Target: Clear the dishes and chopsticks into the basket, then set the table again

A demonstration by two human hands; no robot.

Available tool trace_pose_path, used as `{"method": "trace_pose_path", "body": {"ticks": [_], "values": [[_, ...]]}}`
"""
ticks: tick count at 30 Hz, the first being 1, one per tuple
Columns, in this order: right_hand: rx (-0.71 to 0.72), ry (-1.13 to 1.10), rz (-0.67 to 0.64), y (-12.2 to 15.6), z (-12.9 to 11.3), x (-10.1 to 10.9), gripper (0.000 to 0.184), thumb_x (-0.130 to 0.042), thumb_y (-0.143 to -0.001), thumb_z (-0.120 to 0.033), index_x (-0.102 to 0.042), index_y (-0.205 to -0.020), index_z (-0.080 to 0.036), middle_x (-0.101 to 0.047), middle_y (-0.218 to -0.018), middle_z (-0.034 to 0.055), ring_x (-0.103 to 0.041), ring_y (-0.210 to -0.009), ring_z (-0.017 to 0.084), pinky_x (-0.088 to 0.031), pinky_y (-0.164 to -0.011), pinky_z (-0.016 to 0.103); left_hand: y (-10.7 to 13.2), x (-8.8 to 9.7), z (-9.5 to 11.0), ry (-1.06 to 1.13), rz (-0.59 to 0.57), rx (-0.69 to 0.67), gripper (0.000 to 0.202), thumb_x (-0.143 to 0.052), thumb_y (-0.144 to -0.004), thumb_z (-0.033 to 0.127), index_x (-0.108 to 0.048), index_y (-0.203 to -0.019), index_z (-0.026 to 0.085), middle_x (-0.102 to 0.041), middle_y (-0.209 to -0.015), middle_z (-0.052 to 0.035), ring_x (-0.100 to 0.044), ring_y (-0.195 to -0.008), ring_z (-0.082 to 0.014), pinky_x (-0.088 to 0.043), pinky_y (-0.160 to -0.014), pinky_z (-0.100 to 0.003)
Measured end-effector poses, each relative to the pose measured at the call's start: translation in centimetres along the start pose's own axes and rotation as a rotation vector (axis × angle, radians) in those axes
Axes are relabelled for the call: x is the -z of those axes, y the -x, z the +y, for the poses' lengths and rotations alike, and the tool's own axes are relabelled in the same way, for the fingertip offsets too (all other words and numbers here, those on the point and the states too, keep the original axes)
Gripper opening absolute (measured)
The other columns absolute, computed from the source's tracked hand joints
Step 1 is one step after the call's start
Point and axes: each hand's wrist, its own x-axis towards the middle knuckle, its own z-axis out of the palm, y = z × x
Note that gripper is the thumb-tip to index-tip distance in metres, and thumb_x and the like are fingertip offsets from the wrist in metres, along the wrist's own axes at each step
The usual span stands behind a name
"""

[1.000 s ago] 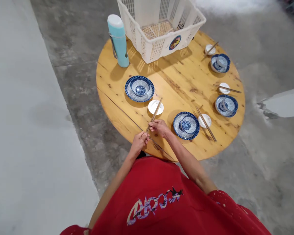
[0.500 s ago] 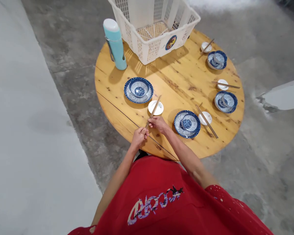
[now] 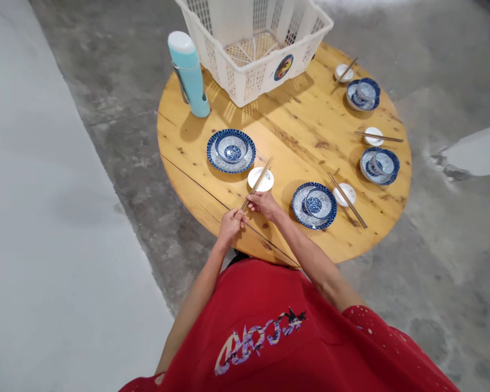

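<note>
A pair of brown chopsticks (image 3: 259,179) slants across a small white dish (image 3: 266,183) near the table's front edge. My left hand (image 3: 232,224) is closed around their near end. Just above it, my right hand (image 3: 263,203) pinches the same chopsticks below the dish. Behind the dish sits a blue-patterned plate (image 3: 231,168) with a bowl (image 3: 232,142) in it. To the right of my right hand is another blue-patterned plate (image 3: 297,202) holding a bowl, with a second pair of chopsticks (image 3: 353,207) leaning over its own white dish (image 3: 338,197).
The round wooden table (image 3: 286,130) carries a white plastic basket (image 3: 245,87) at the back and a light-blue flask (image 3: 193,76) upright at the left. Along the right rim stand two more blue-patterned settings with white dishes (image 3: 373,133) and chopsticks.
My view has shifted slightly. Both hands still grip the chopsticks at nearly the same place, and the chopsticks still lie over the dish.
</note>
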Motion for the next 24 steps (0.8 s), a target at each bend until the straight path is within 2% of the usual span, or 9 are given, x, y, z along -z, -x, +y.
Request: {"method": "trace_pose_path", "body": {"ticks": [8,16,24], "values": [[-0.008,-0.02,-0.005,-0.36,0.16,-0.65,0.012,-0.067,-0.08,-0.015,-0.063,-0.069,-0.013,-0.061,-0.053,-0.0007,-0.055,-0.048,0.006,-0.044,-0.043,0.014,-0.19,-0.06,0.0,0.008,0.003,0.009,0.02,-0.053,-0.08,0.034,-0.059,-0.075,0.016,-0.062,-0.063,-0.0005,-0.047,-0.045,-0.007,-0.031,-0.044,-0.019],[-0.007,-0.01,0.001,-0.04,-0.22,-1.01,0.014,-0.072,-0.079,-0.019,-0.064,-0.069,-0.013,-0.061,-0.054,-0.0009,-0.055,-0.048,0.006,-0.045,-0.044,0.014,-0.36,0.17,0.29,0.003,-0.004,-0.005,0.021,-0.052,-0.081,0.035,-0.059,-0.076,0.016,-0.062,-0.063,-0.0006,-0.047,-0.046,-0.0073,-0.031,-0.044,-0.019],[0.012,-0.031,0.022,-0.01,0.05,-0.97,0.016,-0.071,-0.08,-0.016,-0.062,-0.067,-0.013,-0.061,-0.053,-0.0014,-0.055,-0.047,0.006,-0.043,-0.043,0.014,-0.42,0.23,0.27,0.007,-0.011,-0.005,0.019,-0.054,-0.08,0.033,-0.06,-0.076,0.015,-0.062,-0.063,-0.0008,-0.047,-0.046,-0.007,-0.032,-0.044,-0.019]]}}
